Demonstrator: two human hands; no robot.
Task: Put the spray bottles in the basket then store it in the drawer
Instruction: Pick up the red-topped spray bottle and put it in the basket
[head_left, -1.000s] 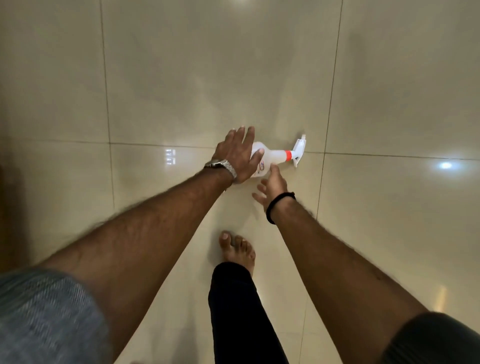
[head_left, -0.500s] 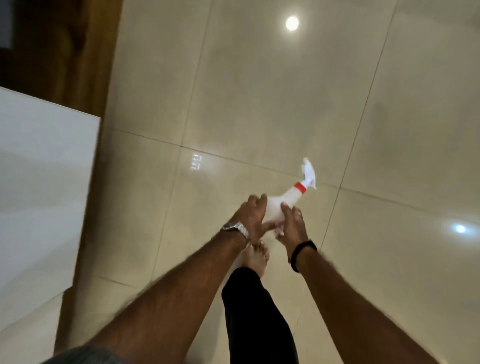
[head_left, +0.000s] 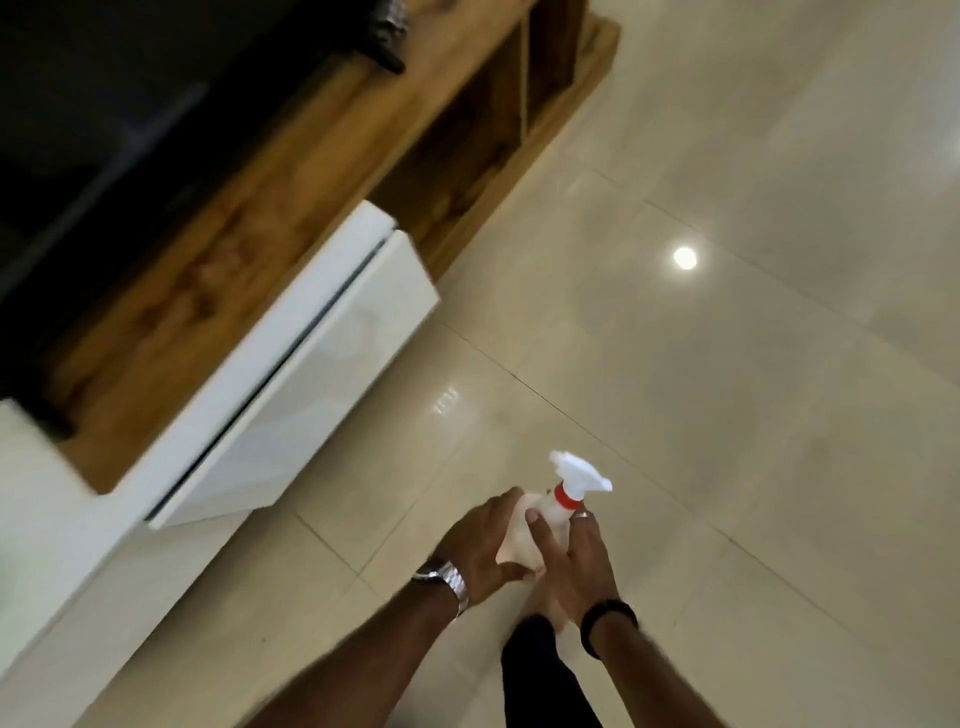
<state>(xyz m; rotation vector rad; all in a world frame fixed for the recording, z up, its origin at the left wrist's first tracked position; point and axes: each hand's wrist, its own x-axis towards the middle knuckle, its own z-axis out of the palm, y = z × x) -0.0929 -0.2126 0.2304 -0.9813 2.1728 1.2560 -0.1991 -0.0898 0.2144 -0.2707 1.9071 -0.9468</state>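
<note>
A white spray bottle (head_left: 563, 496) with a red collar and white trigger head is held above the tiled floor, nozzle pointing up and away from me. My left hand (head_left: 480, 545), with a metal watch on its wrist, grips the bottle's body from the left. My right hand (head_left: 576, 558), with a black wristband, grips it from the right, thumb across the front. No basket is in view. A white glossy drawer front (head_left: 322, 374) stands slightly ajar on the wooden cabinet at the left.
A low wooden cabinet (head_left: 249, 234) runs diagonally along the left, with open shelf compartments (head_left: 467, 150) at its far end and a dark screen (head_left: 93, 104) above. Glossy beige floor tiles (head_left: 727, 389) fill the right. My dark-trousered leg (head_left: 545, 675) is below the hands.
Both hands lifted the bottle off the floor and hold it upright. The view swung left, bringing the cabinet and white drawer into sight.
</note>
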